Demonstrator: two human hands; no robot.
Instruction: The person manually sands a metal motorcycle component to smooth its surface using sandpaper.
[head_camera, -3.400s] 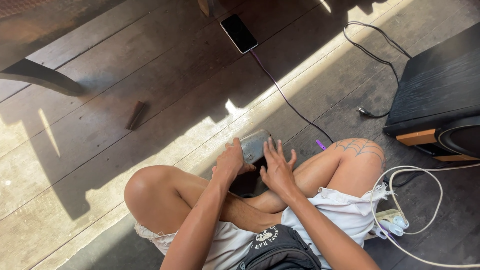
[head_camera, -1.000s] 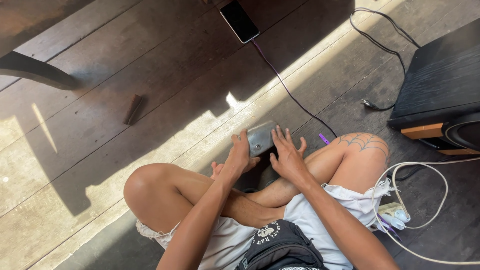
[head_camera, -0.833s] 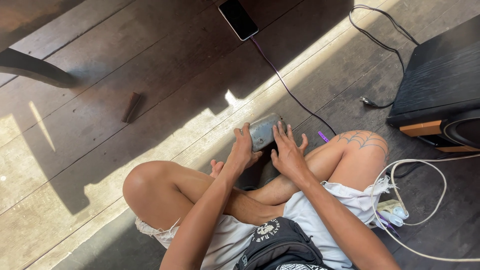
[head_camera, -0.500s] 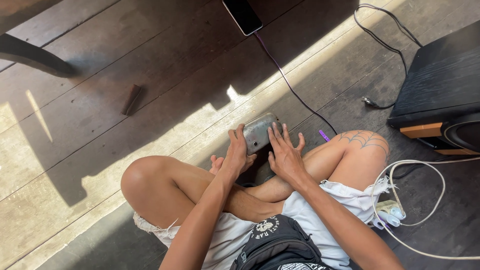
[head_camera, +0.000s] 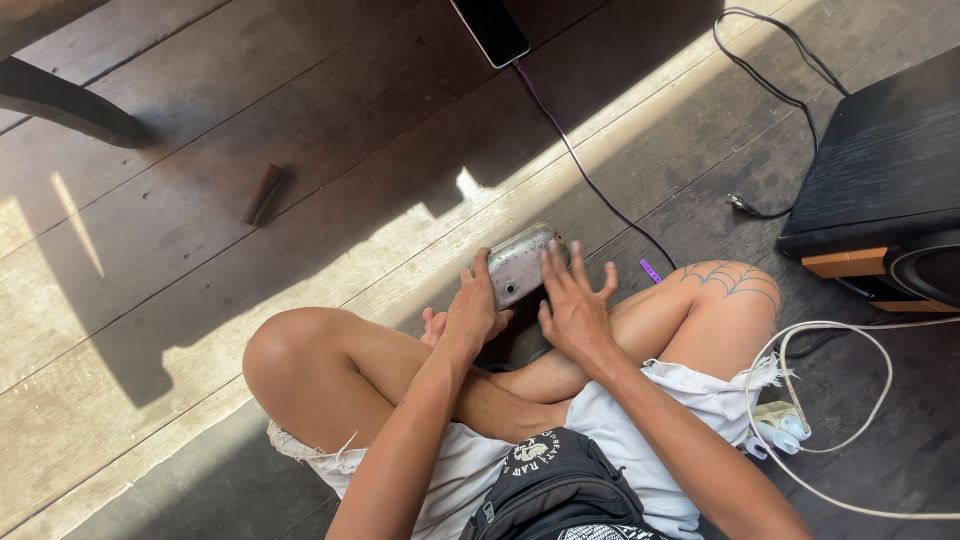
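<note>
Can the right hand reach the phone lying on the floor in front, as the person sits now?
Probably not without leaning forward: the right hand rests on the silver case, and the phone lies well beyond it across bare floor; nothing blocks the way.

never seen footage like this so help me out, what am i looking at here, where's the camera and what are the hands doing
No machine here: a person sits cross-legged on a wooden plank floor, and the one camera is worn on their head, looking down at their own hands. The left hand grips a small grey metal object with rounded corners by its side, while the right hand lies open against it, fingers spread. On the floor lie a dark phone with a purple cable, a small brown stick-like piece, a black speaker box, and a white power strip with a white cord.
</note>
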